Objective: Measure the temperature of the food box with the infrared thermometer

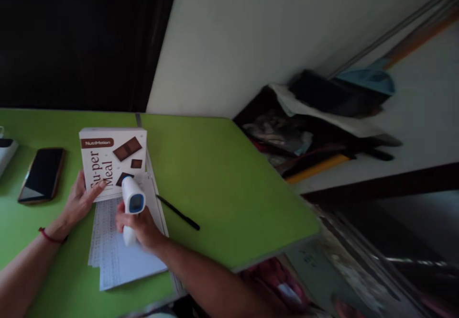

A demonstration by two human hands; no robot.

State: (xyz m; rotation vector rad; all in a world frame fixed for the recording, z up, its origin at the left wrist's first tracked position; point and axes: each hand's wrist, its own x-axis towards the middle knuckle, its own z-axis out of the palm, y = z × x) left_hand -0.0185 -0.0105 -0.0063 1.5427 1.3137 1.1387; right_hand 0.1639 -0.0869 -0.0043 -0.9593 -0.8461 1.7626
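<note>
My left hand point(81, 196) grips the lower left corner of a white box point(107, 153) printed "NutriMotion" and "Su-per Meal", its thumb across the front. The box is held upright with brown chocolate pieces pictured on it. Wrapped round the handle of a white and blue infrared thermometer point(129, 196) is my right hand point(134, 224). The thermometer's small screen faces me, and its front end is close to the box's lower right part. Under both lie printed sheets point(111, 251) and white paper.
On the green table point(215, 179) a black pen point(178, 212) lies right of the papers. A smartphone point(42, 174) rests at the left, beside a partly seen white device point(6, 153). Beyond the table's right edge are piled cloths and bags point(283, 131).
</note>
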